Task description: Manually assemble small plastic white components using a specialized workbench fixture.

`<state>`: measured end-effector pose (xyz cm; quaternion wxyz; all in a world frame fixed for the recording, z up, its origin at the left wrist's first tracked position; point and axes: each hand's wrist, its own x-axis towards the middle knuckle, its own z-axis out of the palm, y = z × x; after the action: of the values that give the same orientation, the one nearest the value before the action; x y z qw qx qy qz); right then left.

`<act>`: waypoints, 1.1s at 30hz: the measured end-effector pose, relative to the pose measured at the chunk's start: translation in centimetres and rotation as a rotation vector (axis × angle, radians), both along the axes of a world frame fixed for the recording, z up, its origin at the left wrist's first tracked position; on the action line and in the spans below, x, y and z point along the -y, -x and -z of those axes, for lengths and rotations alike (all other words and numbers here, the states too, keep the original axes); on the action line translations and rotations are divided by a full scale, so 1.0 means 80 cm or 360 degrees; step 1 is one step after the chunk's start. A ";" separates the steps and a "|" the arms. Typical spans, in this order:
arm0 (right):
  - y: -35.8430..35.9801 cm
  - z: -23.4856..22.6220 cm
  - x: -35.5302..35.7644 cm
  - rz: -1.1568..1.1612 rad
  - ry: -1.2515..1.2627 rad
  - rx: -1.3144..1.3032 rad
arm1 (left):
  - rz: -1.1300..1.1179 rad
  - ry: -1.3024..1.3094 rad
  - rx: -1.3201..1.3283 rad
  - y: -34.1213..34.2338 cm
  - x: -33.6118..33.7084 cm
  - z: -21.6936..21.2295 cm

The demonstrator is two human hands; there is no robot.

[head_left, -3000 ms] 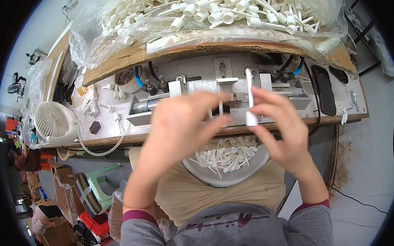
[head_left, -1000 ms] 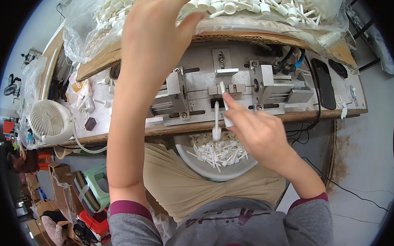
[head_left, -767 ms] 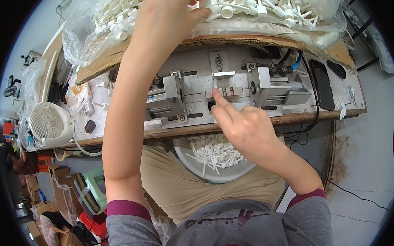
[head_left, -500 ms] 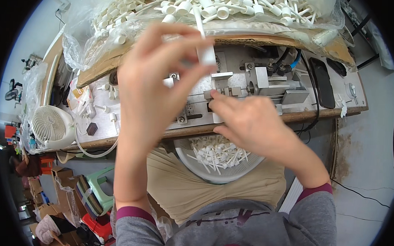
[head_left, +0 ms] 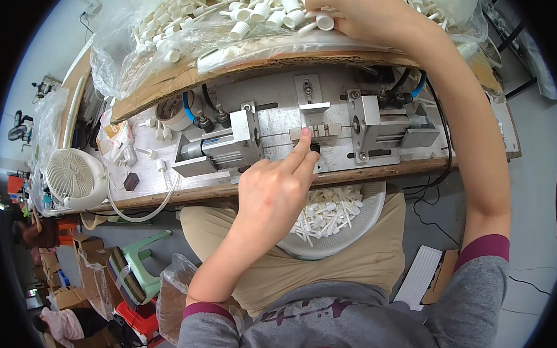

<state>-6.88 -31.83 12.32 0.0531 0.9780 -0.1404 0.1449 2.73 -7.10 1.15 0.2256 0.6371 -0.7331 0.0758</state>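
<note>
My left hand (head_left: 273, 195) reaches over the front table edge, its index finger stretched out with the tip on a small metal holding block (head_left: 324, 131) in the middle of the bench fixture. Its other fingers are partly bent, and the thumb is hidden. A pale stem shows just above that fingertip. My right hand (head_left: 373, 18) is at the far side, on the heap of white ribbed caps with stems (head_left: 259, 12). Its fingers close around a white stemmed cap (head_left: 325, 21) at the near edge of the heap; part of the grip is cut off by the picture's top.
Two metal air cylinders (head_left: 215, 148) (head_left: 393, 126) flank the block, with black and blue hoses. A grey basin (head_left: 375, 217) of white stemmed pieces sits at my lap. A white fan (head_left: 74, 178) stands left. Cardboard (head_left: 245, 61) and plastic film lie under the heap.
My left hand has come down from above, without the white cap it held, to the block. My right hand has left the block and moved up to the heap.
</note>
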 end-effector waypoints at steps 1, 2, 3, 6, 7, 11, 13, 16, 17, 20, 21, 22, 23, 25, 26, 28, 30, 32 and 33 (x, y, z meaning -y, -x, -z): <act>0.006 0.003 0.005 -0.0059 0.0019 0.0027 | 0.0004 -0.0028 -0.0007 0.000 0.001 -0.002; 0.010 0.004 0.007 -0.0123 0.0040 0.0057 | -0.0010 -0.0029 -0.0023 0.000 0.001 0.001; 0.015 0.005 0.006 -0.0102 -0.0028 0.0232 | -0.0023 -0.0029 -0.0039 0.001 0.000 0.005; 0.035 0.005 -0.006 0.0012 -0.0613 0.0727 | -0.0034 -0.0027 -0.0058 0.000 -0.001 0.006; 0.042 0.002 -0.009 0.0086 -0.1069 0.0868 | -0.0032 -0.0026 -0.0059 0.000 -0.001 0.006; 0.063 0.023 -0.006 0.0317 -0.1777 0.1537 | 0.0069 -0.0001 -0.0261 -0.004 0.002 0.000; 0.074 0.030 -0.023 0.0062 -0.1885 0.1413 | 0.0130 -0.0007 -0.0575 -0.008 -0.001 -0.018; 0.075 0.044 -0.113 0.0160 -0.2288 0.1177 | 0.0128 0.0399 -0.0924 -0.012 -0.001 -0.043; 0.080 0.054 -0.132 0.0158 -0.2455 0.1070 | 0.0150 0.0499 -0.0950 -0.010 0.002 -0.050; 0.087 0.089 -0.170 0.0151 -0.2883 0.0886 | 0.0381 0.0321 -0.0928 -0.008 -0.007 -0.048; 0.091 0.098 -0.178 0.0166 -0.2985 0.0933 | 0.0418 0.0267 -0.0933 -0.005 -0.012 -0.047; 0.097 0.099 -0.181 0.0244 -0.3032 0.0933 | 0.0366 0.0225 -0.0976 0.000 -0.018 -0.041; 0.099 0.104 -0.184 0.0252 -0.2981 0.1022 | 0.0319 0.0208 -0.0953 0.003 -0.025 -0.036; 0.106 0.113 -0.188 0.0277 -0.2871 0.1202 | 0.0233 0.0173 -0.0910 0.007 -0.033 -0.027; 0.111 0.116 -0.188 0.0291 -0.2699 0.1275 | 0.0198 0.0219 -0.0919 0.007 -0.032 -0.016; 0.119 0.119 -0.193 0.0360 -0.2594 0.1359 | 0.0105 0.0160 -0.0657 0.008 -0.028 -0.001; 0.128 0.119 -0.194 0.0347 -0.2487 0.1360 | 0.0080 0.0149 -0.0379 0.005 -0.020 0.013; 0.131 0.119 -0.200 0.0322 -0.2427 0.1398 | 0.0014 0.0101 -0.0188 0.004 -0.011 0.012; 0.134 0.119 -0.203 0.0313 -0.2397 0.1419 | -0.0016 0.0075 -0.0094 0.004 -0.007 0.008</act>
<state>-17.57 -15.61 2.76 -0.6534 0.5891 -0.2899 0.3769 2.42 -6.54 0.49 0.2616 0.6371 -0.7211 0.0753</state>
